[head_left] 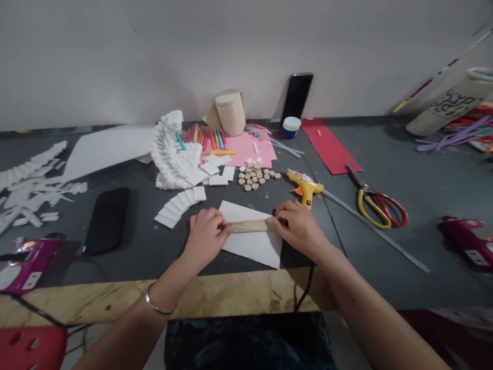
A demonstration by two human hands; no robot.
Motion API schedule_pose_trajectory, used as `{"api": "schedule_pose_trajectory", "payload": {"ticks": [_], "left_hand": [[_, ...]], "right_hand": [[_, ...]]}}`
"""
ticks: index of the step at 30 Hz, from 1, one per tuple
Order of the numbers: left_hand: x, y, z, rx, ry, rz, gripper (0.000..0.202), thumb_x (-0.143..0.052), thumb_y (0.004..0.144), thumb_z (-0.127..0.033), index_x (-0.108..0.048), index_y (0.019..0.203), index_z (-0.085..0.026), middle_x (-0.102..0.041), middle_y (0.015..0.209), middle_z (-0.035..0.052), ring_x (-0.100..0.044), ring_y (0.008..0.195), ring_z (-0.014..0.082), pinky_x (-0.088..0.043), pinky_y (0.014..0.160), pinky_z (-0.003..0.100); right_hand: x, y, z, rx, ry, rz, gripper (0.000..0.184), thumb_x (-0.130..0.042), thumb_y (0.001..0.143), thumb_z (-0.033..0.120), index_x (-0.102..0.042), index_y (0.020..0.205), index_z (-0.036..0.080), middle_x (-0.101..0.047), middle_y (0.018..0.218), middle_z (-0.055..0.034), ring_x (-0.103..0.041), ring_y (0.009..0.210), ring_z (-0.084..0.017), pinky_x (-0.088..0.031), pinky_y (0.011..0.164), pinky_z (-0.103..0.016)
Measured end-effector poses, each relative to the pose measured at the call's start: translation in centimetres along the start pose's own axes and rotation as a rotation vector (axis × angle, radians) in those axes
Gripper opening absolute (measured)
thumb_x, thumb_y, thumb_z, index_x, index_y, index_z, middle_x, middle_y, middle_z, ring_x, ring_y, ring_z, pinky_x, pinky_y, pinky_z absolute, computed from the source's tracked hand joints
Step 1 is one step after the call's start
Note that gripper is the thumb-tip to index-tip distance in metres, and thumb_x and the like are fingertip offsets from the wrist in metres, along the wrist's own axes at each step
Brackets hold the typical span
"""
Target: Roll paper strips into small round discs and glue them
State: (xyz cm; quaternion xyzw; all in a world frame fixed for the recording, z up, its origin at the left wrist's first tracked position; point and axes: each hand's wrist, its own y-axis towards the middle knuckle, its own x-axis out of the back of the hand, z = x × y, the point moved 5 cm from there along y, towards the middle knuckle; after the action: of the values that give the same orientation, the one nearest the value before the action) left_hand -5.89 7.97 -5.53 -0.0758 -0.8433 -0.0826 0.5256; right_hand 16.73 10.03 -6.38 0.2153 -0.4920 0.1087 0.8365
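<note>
A narrow tan strip [250, 226] stretches across a white foam board piece [254, 244] near the table's front edge. My left hand [208, 234] pinches the strip's left end, and my right hand [296, 223] pinches its right end. Fingers cover both tips of the strip. Just beyond my right hand lies a yellow glue gun [306, 185] with a clear glue stick [373, 228] trailing from it. Small round tan discs [254, 177] sit in a cluster behind the board. Left of them are flat white squares [181, 203], fanned out.
A black phone [106, 221] lies to the left, near white foam scraps [33, 200]. Scissors [375, 203] rest at the right beside red paper [331, 146]. At the back stand a tan roll [231, 113], a lidded jar [290, 127] and an upright phone [296, 97]. Purple devices [33, 262] flank both sides.
</note>
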Motion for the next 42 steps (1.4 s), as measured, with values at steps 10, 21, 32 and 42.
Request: {"api": "schedule_pose_trajectory", "payload": {"ticks": [10, 21, 32, 42], "left_hand": [[-0.1, -0.1, -0.2, -0.016, 0.038, -0.048, 0.027, -0.053, 0.091, -0.036, -0.056, 0.071, -0.019, -0.061, 0.090, 0.0042, -0.052, 0.091, 0.0224, -0.032, 0.078, 0.039], [0.2, -0.7, -1.2, -0.128, 0.153, -0.197, 0.009, -0.057, 0.089, -0.028, -0.061, 0.092, -0.020, -0.063, 0.104, 0.0087, -0.056, 0.101, 0.0248, -0.039, 0.084, 0.042], [-2.3, -2.4, -5.3, -0.695, 0.245, -0.052, 0.049, -0.039, 0.098, -0.038, -0.047, 0.137, -0.009, -0.048, 0.145, 0.0158, -0.038, 0.139, 0.0282, -0.039, 0.110, 0.045], [-3.3, -2.9, -4.5, -0.620, 0.327, 0.076, 0.062, -0.035, 0.097, -0.050, -0.039, 0.144, -0.010, -0.040, 0.151, 0.0126, -0.030, 0.144, 0.0252, -0.029, 0.117, 0.042]], "right_hand": [[0.0, 0.0, 0.1, -0.018, -0.076, -0.043, 0.032, -0.060, 0.087, 0.034, -0.058, 0.059, 0.019, -0.061, 0.076, -0.0074, -0.052, 0.073, -0.020, -0.038, 0.068, -0.035], [-0.1, -0.1, 0.4, -0.050, -0.191, -0.057, 0.030, -0.061, 0.087, 0.037, -0.056, 0.063, 0.019, -0.056, 0.072, -0.0061, -0.048, 0.074, -0.021, -0.034, 0.069, -0.034], [0.0, 0.0, 0.8, -0.072, -0.252, -0.043, 0.027, -0.060, 0.086, 0.035, -0.058, 0.065, 0.018, -0.059, 0.076, -0.0071, -0.051, 0.078, -0.021, -0.035, 0.071, -0.033], [3.1, -1.0, 1.7, 0.008, -0.019, -0.256, 0.024, -0.051, 0.093, 0.031, -0.063, 0.104, 0.014, -0.067, 0.105, -0.0143, -0.060, 0.101, -0.026, -0.047, 0.086, -0.038]]}}
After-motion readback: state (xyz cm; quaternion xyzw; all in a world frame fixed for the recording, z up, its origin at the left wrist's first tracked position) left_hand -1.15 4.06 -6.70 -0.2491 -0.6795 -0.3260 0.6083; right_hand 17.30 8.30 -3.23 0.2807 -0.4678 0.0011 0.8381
